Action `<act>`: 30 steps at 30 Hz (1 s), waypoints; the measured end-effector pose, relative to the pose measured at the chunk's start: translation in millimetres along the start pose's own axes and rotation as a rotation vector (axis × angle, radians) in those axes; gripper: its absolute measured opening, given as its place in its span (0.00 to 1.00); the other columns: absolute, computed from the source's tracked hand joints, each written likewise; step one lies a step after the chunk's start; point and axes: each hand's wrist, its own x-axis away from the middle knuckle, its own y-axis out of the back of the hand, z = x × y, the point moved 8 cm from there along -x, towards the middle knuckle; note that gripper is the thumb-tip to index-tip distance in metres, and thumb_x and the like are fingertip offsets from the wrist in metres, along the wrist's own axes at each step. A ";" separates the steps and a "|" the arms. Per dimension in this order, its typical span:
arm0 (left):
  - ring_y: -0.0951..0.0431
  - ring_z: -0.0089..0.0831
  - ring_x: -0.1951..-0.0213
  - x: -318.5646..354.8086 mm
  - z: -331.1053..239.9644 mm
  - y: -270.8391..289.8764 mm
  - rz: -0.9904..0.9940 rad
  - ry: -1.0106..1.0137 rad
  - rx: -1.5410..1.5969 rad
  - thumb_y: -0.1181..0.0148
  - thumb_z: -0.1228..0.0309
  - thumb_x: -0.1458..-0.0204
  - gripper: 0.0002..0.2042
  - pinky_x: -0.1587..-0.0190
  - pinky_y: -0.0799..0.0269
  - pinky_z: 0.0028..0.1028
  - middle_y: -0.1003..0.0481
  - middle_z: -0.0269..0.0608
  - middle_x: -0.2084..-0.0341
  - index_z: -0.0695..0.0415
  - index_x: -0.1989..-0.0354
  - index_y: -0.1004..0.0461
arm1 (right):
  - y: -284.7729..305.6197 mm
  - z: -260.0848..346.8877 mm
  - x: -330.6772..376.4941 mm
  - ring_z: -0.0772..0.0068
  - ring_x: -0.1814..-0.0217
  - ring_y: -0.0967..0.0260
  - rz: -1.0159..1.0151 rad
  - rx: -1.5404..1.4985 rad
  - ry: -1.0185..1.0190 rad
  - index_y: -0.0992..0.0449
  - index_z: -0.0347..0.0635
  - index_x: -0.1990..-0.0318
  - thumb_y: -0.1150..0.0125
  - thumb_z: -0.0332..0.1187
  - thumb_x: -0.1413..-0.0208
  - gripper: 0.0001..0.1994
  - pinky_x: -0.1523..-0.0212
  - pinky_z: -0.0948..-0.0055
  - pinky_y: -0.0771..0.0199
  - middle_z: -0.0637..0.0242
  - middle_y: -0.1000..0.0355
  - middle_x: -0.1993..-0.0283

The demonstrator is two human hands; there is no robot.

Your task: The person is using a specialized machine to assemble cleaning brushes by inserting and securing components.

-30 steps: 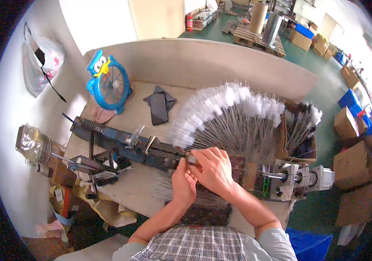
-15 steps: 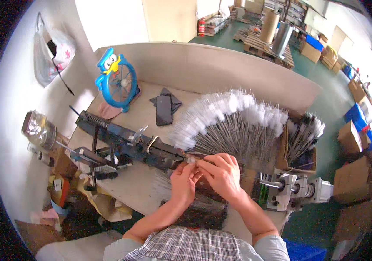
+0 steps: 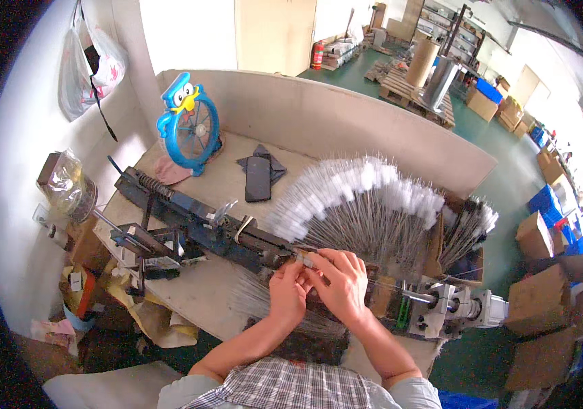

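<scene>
My left hand [image 3: 287,293] and my right hand [image 3: 341,281] meet at the near end of a long dark bench machine [image 3: 196,215]. Fingers of both are closed in a pinch. A small tuft of white bristles [image 3: 303,258] shows at the right fingertips; what the left fingers hold is hidden. From the right hand a thin wire [image 3: 383,283] appears to run toward the metal shaft [image 3: 419,296] of a motor unit. Beyond the hands, many white-tipped wire brushes [image 3: 366,198] lie fanned out. Loose pale bristles [image 3: 254,293] lie left of my left hand.
A cardboard box [image 3: 465,267] of dark and white brushes stands at the right. A phone [image 3: 258,178] lies on a dark cloth near a blue duck-shaped fan [image 3: 189,126]. A low board [image 3: 346,109] edges the table's far side. Cartons [image 3: 543,300] stand on the floor to the right.
The view has shifted slightly. Both hands stay together at the machine's end, with the right fingers a little more drawn in. A thin wire right of the hands now shows more clearly.
</scene>
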 end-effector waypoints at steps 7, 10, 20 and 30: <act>0.32 0.21 0.76 -6.7 0.2 9.4 0.007 -0.018 -0.040 0.50 0.74 0.47 0.06 0.67 0.32 0.24 0.34 0.31 0.80 0.56 0.76 0.33 | -6.6 8.0 -4.5 0.66 0.58 0.32 0.032 0.000 0.015 0.22 0.48 0.63 0.35 0.32 0.62 0.14 0.58 0.68 0.36 0.71 0.28 0.60; 0.31 0.22 0.74 -7.8 3.7 8.9 0.018 0.012 -0.013 0.50 0.74 0.47 0.06 0.67 0.32 0.24 0.33 0.32 0.79 0.56 0.76 0.34 | -7.7 2.5 -2.3 0.66 0.58 0.32 0.006 -0.007 0.001 0.22 0.48 0.63 0.35 0.32 0.62 0.14 0.58 0.67 0.36 0.71 0.28 0.60; 0.26 0.26 0.67 -7.9 5.2 9.0 0.090 -0.037 -0.084 0.47 0.76 0.49 0.04 0.60 0.29 0.26 0.27 0.38 0.69 0.62 0.66 0.30 | 0.2 -3.2 2.6 0.67 0.58 0.33 -0.007 0.037 0.004 0.23 0.51 0.62 0.37 0.34 0.60 0.13 0.58 0.66 0.36 0.72 0.29 0.61; 0.26 0.27 0.68 -2.6 0.4 3.3 0.042 -0.053 -0.115 0.48 0.77 0.49 0.01 0.63 0.27 0.26 0.28 0.38 0.72 0.59 0.69 0.32 | 1.6 -5.2 1.0 0.67 0.57 0.33 0.019 0.002 0.036 0.22 0.50 0.65 0.37 0.34 0.60 0.11 0.57 0.66 0.35 0.73 0.29 0.61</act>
